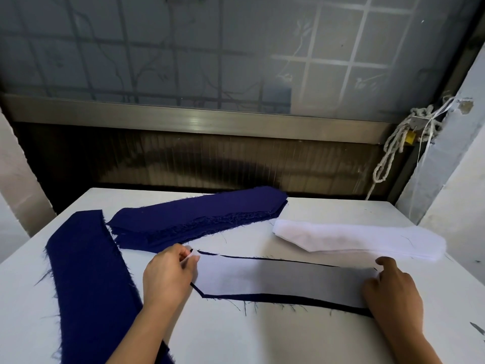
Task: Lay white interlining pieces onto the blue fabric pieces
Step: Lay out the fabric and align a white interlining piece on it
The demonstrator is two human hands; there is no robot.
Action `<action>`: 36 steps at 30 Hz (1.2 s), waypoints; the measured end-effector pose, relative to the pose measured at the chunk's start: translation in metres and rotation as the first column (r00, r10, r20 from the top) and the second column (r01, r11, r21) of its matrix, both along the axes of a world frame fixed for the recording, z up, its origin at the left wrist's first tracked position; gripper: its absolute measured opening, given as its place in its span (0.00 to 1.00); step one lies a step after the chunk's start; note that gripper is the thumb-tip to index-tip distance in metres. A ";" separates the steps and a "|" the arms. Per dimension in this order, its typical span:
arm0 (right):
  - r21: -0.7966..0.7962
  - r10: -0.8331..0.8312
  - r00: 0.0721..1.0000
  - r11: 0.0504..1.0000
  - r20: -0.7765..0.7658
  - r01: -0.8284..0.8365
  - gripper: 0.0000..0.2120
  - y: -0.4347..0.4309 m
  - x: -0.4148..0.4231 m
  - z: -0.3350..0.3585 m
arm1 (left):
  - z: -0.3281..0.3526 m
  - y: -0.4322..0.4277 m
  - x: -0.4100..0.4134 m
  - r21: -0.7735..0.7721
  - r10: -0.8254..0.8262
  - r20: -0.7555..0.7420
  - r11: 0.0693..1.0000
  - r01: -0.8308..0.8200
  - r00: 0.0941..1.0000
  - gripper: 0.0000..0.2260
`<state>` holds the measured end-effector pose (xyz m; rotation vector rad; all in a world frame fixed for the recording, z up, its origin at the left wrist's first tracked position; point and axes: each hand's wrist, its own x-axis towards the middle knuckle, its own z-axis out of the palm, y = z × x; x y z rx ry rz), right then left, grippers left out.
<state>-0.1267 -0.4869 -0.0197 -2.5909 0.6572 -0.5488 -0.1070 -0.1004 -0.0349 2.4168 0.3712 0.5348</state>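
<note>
Though sheer, white interlining (283,281) atop frayed blue fabric (315,304)

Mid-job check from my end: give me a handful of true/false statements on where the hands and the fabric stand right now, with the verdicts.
1. The left hand pinches the left tip of the interlining piece. True.
2. The right hand hovers off the fabric. False: it rests on the piece's right end.
3. The interlining stack lies beyond the right hand. True.
4. Nothing lies under the interlining piece. False: a blue piece shows along its edges.
5. The blue stack sits nearest the person. False: it lies farther back, beyond the left hand.
</note>
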 end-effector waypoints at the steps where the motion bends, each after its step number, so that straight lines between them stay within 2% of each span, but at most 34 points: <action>1: -0.001 -0.003 1.000 1.000 0.003 0.003 0.22 0.000 0.000 0.000 | 0.000 0.000 0.000 0.005 -0.002 0.000 1.000 0.002 1.000 0.09; 15: 0.101 -0.026 0.999 0.995 0.032 0.022 0.22 -0.002 -0.004 0.004 | 0.000 0.001 0.000 0.002 0.005 0.001 1.000 -0.005 1.000 0.08; 24: 0.110 -0.033 0.998 0.994 0.050 0.028 0.20 -0.004 -0.004 0.004 | -0.002 0.002 0.002 -0.055 0.003 0.005 0.998 -0.002 1.000 0.08; 30: 0.034 -0.043 0.998 0.999 0.041 0.042 0.21 -0.005 0.001 0.000 | -0.001 0.002 0.002 -0.076 -0.003 0.016 0.997 0.005 1.000 0.05; 36: -0.157 -0.064 0.998 0.986 -0.010 0.062 0.22 -0.001 0.004 0.000 | -0.001 0.003 0.002 -0.105 0.014 0.045 0.994 -0.009 0.999 0.06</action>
